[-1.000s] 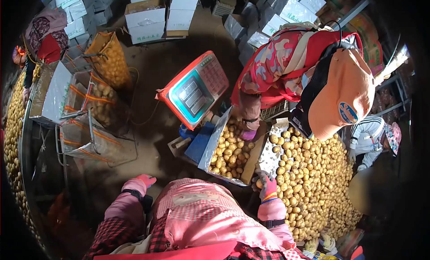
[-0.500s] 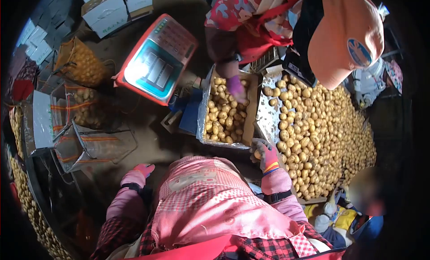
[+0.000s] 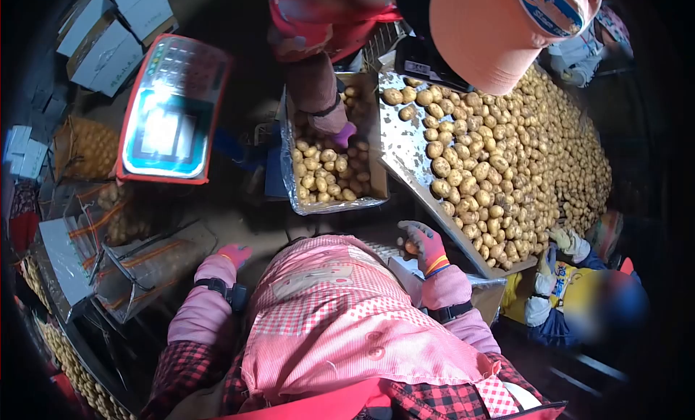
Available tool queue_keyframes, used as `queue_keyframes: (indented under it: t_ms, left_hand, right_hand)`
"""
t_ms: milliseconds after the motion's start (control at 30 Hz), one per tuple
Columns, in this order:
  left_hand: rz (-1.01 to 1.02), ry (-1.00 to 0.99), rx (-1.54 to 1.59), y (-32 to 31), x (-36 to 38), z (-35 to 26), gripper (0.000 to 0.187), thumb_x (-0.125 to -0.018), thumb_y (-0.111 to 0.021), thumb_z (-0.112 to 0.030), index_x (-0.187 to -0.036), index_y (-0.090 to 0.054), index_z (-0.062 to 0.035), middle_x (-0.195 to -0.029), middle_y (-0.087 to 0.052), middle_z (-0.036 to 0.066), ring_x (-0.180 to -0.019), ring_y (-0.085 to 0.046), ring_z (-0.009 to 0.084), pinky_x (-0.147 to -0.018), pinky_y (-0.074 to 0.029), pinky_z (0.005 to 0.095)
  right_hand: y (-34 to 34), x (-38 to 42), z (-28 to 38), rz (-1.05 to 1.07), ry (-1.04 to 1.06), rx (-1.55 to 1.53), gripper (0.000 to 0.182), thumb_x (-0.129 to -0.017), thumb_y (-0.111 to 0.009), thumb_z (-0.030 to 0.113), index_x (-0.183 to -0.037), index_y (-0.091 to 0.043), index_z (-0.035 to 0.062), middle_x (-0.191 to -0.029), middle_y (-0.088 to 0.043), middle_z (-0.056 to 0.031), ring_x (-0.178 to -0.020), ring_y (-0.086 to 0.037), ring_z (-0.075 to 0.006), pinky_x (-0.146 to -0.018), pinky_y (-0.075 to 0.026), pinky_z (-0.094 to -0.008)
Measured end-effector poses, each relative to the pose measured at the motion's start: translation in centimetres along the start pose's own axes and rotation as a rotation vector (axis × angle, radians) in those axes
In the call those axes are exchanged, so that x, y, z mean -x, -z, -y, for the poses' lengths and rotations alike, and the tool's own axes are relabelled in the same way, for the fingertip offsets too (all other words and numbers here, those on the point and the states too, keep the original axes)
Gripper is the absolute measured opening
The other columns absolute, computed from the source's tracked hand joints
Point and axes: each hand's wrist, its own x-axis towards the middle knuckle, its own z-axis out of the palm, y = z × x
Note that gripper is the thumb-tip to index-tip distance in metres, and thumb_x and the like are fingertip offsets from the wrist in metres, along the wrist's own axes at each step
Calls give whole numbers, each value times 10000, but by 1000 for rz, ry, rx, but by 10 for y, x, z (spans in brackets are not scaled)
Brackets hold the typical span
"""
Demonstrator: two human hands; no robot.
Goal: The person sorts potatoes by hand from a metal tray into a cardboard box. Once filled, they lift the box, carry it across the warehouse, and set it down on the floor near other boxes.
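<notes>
My right hand, in a pink and grey glove, is closed around a potato beside the metal edge of the sorting table. My left hand, in a pink glove, hangs low at the left of my checked apron; its fingers are too dark and small to read. In front of me stands a plastic-lined box of potatoes. A co-worker's purple-gloved hand reaches into it. Many potatoes cover the sorting table.
At the left are a red scale with a lit face, white cartons, a net bag of potatoes and wire-framed clear bags. A co-worker in an orange cap leans in; another person's gloved hand is at the right.
The view has shifted, so box, scale and table appear further left. The co-worker's arm and cap have moved left as well. My right hand still holds a potato.
</notes>
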Motion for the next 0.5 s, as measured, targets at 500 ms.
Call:
queue_keyframes:
  t_ms: [500]
  left_hand:
    - [-141, -119, 17, -35, 36, -16, 538, -840, -523, -549, -1215, -609, -173, -1252, -576, 144, -1129, -555, 335, -953, -443, 394]
  right_hand:
    - [-53, -176, -22, 124, 384, 511, 595, -847, -653, 177, -1384, -412, 91, -1088, -646, -98, -765, -593, -164, -668, -458, -288]
